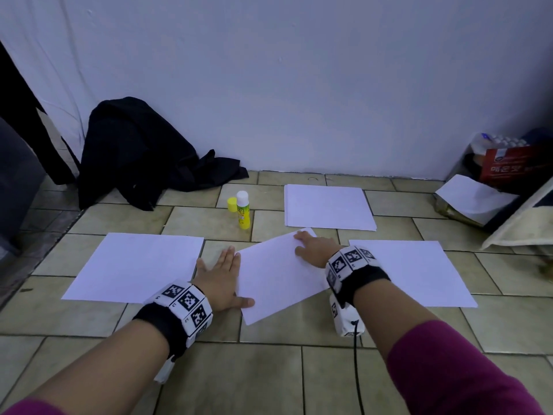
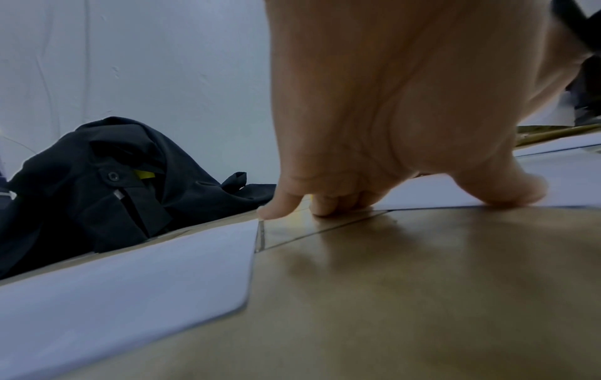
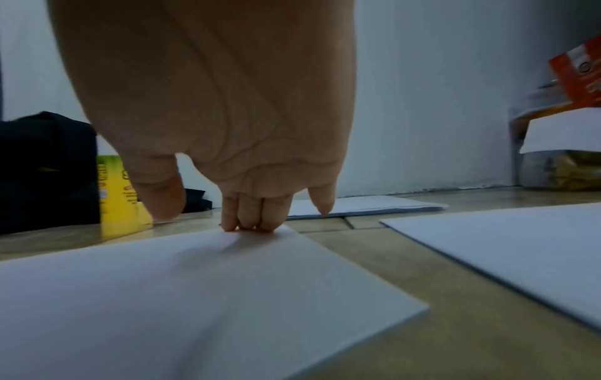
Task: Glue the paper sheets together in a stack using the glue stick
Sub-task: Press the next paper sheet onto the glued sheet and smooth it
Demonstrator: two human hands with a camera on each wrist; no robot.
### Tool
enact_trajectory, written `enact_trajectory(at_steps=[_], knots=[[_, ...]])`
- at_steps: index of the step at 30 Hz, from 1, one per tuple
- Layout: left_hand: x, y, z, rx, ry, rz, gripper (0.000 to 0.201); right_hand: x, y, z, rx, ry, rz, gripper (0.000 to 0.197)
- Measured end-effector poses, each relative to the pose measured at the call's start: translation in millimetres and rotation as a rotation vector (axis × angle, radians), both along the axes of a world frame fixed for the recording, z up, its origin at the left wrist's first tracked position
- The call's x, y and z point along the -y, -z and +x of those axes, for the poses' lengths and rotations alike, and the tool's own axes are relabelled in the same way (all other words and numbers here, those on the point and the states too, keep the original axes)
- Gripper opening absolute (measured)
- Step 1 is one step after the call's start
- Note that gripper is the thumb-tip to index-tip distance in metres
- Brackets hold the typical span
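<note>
2 hands [image 1: 220, 280] [image 1: 314, 245] press 1 sheet [image 1: 275, 280] (3 papers [image 1: 329, 206] nearby).

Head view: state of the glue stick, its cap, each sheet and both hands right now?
glue stick: upright, uncapped
yellow cap: off, beside the stick
middle sheet: skewed, flat on floor
left sheet: flat, untouched
right sheet: flat, untouched
far stack: flat, untouched
left hand: flat, touching middle sheet's edge
right hand: fingertips pressing middle sheet

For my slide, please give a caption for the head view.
Both hands, left hand and right hand, press a tilted paper sheet on the tiled floor, open glue stick behind.
</note>
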State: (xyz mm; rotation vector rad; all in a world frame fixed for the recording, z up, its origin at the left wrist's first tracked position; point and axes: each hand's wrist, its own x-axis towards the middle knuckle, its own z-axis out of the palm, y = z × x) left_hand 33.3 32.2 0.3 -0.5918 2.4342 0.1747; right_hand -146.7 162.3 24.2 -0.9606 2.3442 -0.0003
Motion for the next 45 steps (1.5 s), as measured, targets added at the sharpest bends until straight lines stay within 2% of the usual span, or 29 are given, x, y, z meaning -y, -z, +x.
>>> enact_trajectory(at_steps=[3,7,9,10,12,14,15,17,19,22,27,33,36,41,45], knots=[[-0.4,-3.0,1.5,0.003,0.012,-0.021,0.109,0.6,2.6,-5.4,-0.020,0.065,-0.023,0.063],[0.9,-14.4,4.4,-0.022,0.036,-0.006,0.108,0.6,7.2,5.4,-0.110,0.052,-0.036,0.083],[1.4,-24.8,1.4,-0.123,0.020,0.008,0.095,-1.0,9.2,15.7,-0.211,0.046,-0.004,0.077],[0.9,-28.9,-0.2,-0.185,0.011,-0.004,0.082,-1.2,8.7,21.9,-0.230,0.035,0.016,0.070],[-2.1,-33.0,-2.1,-0.273,0.010,-0.035,0.057,-0.6,8.6,34.0,-0.182,0.001,0.017,0.055],[-6.4,-30.2,-2.2,-0.330,0.031,-0.051,0.042,-0.4,10.0,45.8,-0.132,-0.062,-0.008,0.051],[-8.7,-26.0,-2.5,-0.333,0.046,-0.041,0.048,-0.8,10.5,51.5,-0.129,-0.095,-0.025,0.053],[-12.7,-15.7,-4.5,-0.292,0.053,0.013,0.079,-1.4,11.4,60.2,-0.136,-0.148,-0.056,0.058],[-16.6,-10.2,-6.6,-0.214,0.057,0.044,0.093,-0.3,12.3,64.8,-0.127,-0.182,-0.069,0.060],[-15.9,-6.2,-9.5,-0.111,0.064,0.049,0.094,3.8,10.5,69.6,-0.106,-0.208,-0.061,0.062],[-10.2,-7.2,-9.9,-0.119,0.101,0.011,0.102,12.9,9.7,77.9,-0.043,-0.267,-0.010,0.077],[-4.4,-6.6,-16.6,-0.054,0.155,0.030,0.102,14.2,11.4,78.5,-0.015,-0.238,-0.003,0.083],[-5.7,-10.1,-19.5,-0.039,0.189,-0.019,0.101,10.6,9.1,73.6,-0.028,-0.183,-0.003,0.079],[-4.8,-9.6,-17.5,-0.053,0.175,-0.021,0.102,-15.1,3.7,44.5,0.002,0.028,-0.026,0.064],[-5.6,-10.2,-15.3,-0.053,0.184,-0.040,0.101,-30.6,7.1,33.1,-0.035,0.039,-0.022,0.059]])
